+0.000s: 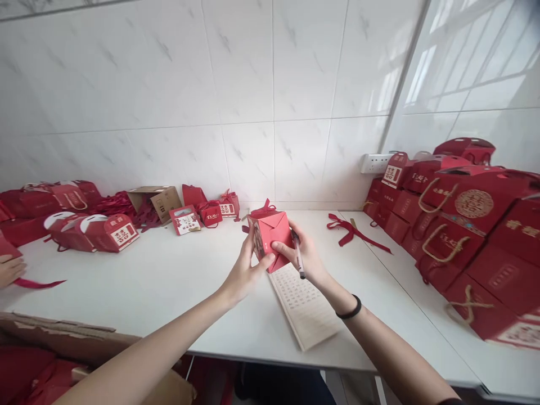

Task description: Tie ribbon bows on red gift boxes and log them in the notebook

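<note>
Our left hand [245, 265] grips the left side of a red box [276, 229], which sits tilted between both hands, about equally near each, folded flaps facing us. Our right hand [311, 260] clasps its right side plus a pen [299, 256] pointing lengthwise towards us, above a notebook [314, 315] on the counter [379, 292].

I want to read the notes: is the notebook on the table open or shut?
Open: the notebook shows a page with rows of writing, its far end behind the held red box.
</note>
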The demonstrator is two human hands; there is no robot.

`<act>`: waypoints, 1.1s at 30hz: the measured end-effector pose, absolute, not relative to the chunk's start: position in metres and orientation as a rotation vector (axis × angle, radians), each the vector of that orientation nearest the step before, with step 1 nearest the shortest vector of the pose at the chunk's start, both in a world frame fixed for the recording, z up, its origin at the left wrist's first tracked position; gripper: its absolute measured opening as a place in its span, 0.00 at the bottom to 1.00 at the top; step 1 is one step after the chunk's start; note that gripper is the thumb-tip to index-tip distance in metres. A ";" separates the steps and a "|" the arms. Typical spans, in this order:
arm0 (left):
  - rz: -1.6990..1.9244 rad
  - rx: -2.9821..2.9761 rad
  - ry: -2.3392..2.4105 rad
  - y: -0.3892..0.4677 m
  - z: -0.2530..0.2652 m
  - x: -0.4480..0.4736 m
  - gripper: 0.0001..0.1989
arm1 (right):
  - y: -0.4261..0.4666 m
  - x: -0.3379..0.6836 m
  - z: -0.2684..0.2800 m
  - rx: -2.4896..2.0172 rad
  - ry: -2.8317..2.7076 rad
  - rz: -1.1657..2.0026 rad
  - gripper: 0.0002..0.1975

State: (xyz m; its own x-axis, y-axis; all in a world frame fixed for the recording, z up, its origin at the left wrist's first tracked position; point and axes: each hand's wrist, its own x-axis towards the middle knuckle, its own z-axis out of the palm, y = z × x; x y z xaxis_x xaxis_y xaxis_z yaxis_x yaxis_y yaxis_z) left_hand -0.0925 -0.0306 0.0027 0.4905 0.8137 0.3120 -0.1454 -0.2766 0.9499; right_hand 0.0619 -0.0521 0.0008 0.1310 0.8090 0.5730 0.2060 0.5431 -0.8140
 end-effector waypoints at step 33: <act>1.259 1.667 0.231 -0.066 0.007 -0.102 0.35 | -0.130 0.048 0.073 -1.199 -1.913 -0.038 0.23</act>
State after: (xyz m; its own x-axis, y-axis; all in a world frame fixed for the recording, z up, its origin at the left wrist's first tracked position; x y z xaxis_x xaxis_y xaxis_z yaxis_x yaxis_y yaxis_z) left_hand -0.1016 -0.0659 0.0065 0.4409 0.6481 0.6210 -0.3854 -0.4882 0.7830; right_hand 0.0476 -0.1300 0.0730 -0.1732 0.7225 0.6693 0.7482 0.5385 -0.3876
